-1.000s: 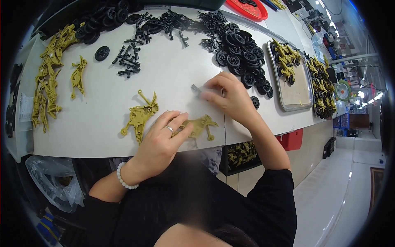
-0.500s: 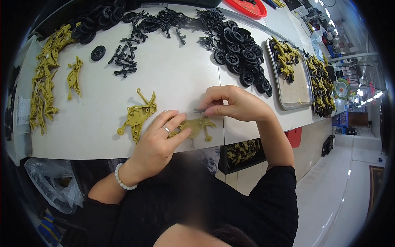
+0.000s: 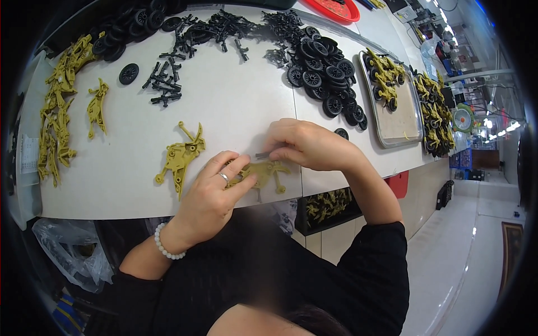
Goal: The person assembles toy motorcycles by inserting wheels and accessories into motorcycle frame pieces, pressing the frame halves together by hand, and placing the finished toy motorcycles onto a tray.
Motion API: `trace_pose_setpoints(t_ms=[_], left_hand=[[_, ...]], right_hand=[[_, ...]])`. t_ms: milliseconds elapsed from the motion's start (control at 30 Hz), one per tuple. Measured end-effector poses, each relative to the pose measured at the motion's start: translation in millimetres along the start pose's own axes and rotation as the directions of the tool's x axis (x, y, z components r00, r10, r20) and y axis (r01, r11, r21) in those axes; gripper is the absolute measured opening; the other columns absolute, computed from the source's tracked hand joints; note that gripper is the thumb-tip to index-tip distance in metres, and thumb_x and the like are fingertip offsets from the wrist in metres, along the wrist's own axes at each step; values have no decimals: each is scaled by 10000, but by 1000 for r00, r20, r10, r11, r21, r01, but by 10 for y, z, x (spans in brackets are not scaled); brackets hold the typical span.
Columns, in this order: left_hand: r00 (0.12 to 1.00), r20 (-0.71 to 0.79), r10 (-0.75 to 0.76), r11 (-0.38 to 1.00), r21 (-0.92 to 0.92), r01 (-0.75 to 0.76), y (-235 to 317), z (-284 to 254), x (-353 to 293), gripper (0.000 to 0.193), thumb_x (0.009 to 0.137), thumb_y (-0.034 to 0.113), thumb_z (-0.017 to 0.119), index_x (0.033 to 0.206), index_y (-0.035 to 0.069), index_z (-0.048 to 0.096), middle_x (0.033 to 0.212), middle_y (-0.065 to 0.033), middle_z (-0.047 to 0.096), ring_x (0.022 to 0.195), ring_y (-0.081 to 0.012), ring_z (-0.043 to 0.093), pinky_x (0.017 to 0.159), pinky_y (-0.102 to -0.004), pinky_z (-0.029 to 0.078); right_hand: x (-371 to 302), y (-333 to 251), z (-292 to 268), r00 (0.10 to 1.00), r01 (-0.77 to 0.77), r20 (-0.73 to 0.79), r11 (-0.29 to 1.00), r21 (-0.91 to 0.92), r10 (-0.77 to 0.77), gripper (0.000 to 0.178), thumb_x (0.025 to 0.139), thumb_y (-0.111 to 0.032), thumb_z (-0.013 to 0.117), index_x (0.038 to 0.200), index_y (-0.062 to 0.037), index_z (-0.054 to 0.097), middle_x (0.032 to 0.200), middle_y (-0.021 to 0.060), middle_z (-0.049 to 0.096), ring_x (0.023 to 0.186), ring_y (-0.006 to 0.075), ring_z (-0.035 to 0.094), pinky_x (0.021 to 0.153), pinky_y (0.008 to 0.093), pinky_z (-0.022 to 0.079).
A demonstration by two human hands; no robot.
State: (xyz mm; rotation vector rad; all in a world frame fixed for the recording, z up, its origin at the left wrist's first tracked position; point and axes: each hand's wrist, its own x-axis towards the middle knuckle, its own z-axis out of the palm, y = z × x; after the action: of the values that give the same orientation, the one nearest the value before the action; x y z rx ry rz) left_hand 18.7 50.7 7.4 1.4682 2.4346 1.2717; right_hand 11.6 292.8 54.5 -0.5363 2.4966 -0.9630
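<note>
My left hand (image 3: pixel 216 187), with a ring and a beaded bracelet, presses its fingers on a yellow plastic toy motorbike frame (image 3: pixel 276 175) near the table's front edge. That frame is partly covered by my fingers and looks smeared. Just above it, my right hand (image 3: pixel 300 144) pinches a small dark plastic part (image 3: pixel 261 155) between thumb and fingers; most of the part is hidden. A second yellow frame piece (image 3: pixel 182 157) lies flat to the left of my left hand. One black wheel (image 3: pixel 341 133) rests beside my right hand.
Black wheels (image 3: pixel 333 73) and small black parts (image 3: pixel 224 25) are heaped along the back. More yellow frame pieces (image 3: pixel 56 106) line the left side, next to a clear bin (image 3: pixel 28 134). At right, a tray (image 3: pixel 392 143) carries assembled toys. A black box (image 3: pixel 328 210) sits below the table edge.
My right hand has shifted a little left with the small dark part, and a wheel beside it has come into view. The left hand keeps its place on the yellow frame.
</note>
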Motion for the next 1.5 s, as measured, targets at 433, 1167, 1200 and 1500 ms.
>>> trace_pose_setpoints(t_ms=[433,1167,1200,1500], left_hand=[[1000,-23,11,997,71,-10,1,19,13,342,738,-69,615,1065,9,678,1264,-221,542,1198,-385,491,959,-428,447],[946,-236,-224,818,482,314,-1401,-1473,434,352,803,109,683,1129,-2,612,1126,-151,634,1039,-288,602,908,-344,460],[946,-191,-263,807,494,324,-1516,-1522,446,368,799,107,681,1144,3,609,1122,-148,633,1043,-285,598,920,-344,451],[957,-147,-250,945,177,274,-681,-1254,363,363,744,47,675,1102,10,629,1038,-111,648,948,-202,616,836,-325,472]], right_hand=[[-1031,391,-25,559,-410,-762,908,90,327,221,772,-95,719,972,-15,669,913,44,626,826,157,581,712,278,465],[-753,27,371,740,-115,-665,993,18,98,464,651,-13,707,1107,3,625,1062,132,571,970,255,586,855,323,477],[-746,9,391,750,-92,-657,996,14,78,472,643,-12,716,1107,-4,626,1061,130,573,981,260,582,858,329,477],[-692,-180,563,824,-60,-563,998,15,58,509,605,-21,751,1101,-39,642,1053,108,563,977,242,561,840,323,473]])
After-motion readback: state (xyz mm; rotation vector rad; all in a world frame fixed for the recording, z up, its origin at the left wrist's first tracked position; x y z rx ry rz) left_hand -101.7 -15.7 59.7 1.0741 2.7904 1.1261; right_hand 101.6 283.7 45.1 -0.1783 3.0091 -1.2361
